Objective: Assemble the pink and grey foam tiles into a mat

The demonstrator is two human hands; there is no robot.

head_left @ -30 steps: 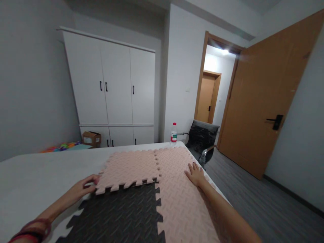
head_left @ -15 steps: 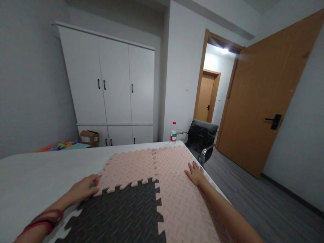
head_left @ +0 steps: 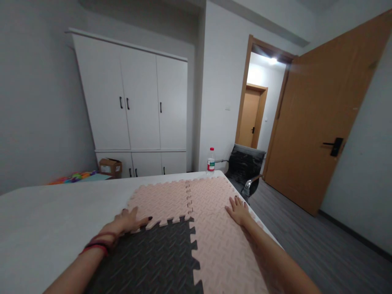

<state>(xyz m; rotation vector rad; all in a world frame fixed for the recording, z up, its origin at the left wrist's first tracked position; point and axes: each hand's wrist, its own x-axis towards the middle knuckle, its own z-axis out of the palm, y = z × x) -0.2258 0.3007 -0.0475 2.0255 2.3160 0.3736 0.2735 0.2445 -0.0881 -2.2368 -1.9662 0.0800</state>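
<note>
Pink foam mat tiles with jigsaw edges lie on the white table. My left hand [head_left: 130, 221] rests with fingers apart on the near left corner of the far-left pink tile [head_left: 162, 200], its thumb along the toothed edge. Below that edge lies a black foam tile [head_left: 150, 257], partly under my left wrist. To the right, my right hand [head_left: 238, 211] lies flat, fingers spread, on the right-hand pink matting [head_left: 211, 228]. The two pink areas meet along a toothed seam at the far middle. Between the black tile and the pink edges, teeth and dark gaps show.
A plastic bottle [head_left: 211, 162] with a red cap stands at the table's [head_left: 55, 220] far edge. Beyond the right corner is a black chair [head_left: 245, 165]. A cardboard box [head_left: 110, 168] and colourful items [head_left: 76, 177] sit behind the table, before a white cabinet [head_left: 139, 98].
My left hand has moved right from the tile's outer left corner onto its top, and its fingers have spread. My right hand stays nearly where it was.
</note>
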